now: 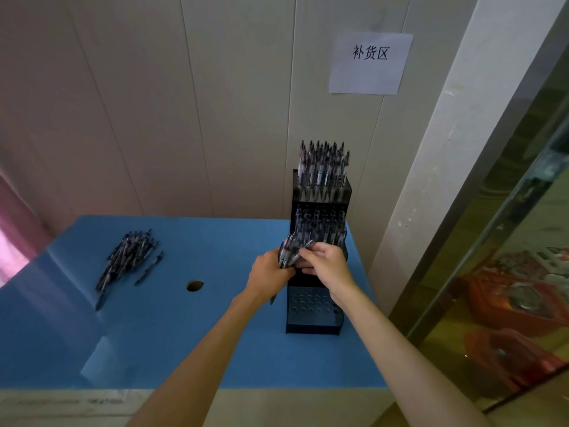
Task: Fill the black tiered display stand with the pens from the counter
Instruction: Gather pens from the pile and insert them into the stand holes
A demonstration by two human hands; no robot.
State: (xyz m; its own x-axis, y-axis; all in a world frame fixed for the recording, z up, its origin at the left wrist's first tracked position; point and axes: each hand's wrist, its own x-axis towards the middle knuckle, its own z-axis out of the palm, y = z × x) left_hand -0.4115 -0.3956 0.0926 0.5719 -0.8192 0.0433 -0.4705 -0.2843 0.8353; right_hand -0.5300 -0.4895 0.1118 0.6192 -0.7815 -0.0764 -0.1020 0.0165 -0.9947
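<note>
Over the black stand (314, 309), the left hand (268, 277) clasps a bundle of pens (289, 252); the right hand (328, 263) pinches one. They look light, stiff and slippery, best held mid-barrel.

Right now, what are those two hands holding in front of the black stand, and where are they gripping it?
The left hand grips a bundle of dark pens around its lower part; the right hand pinches one pen's upper end.

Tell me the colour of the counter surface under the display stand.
Blue, seen in the head view: the counter is covered in blue beneath the black display stand.
</note>
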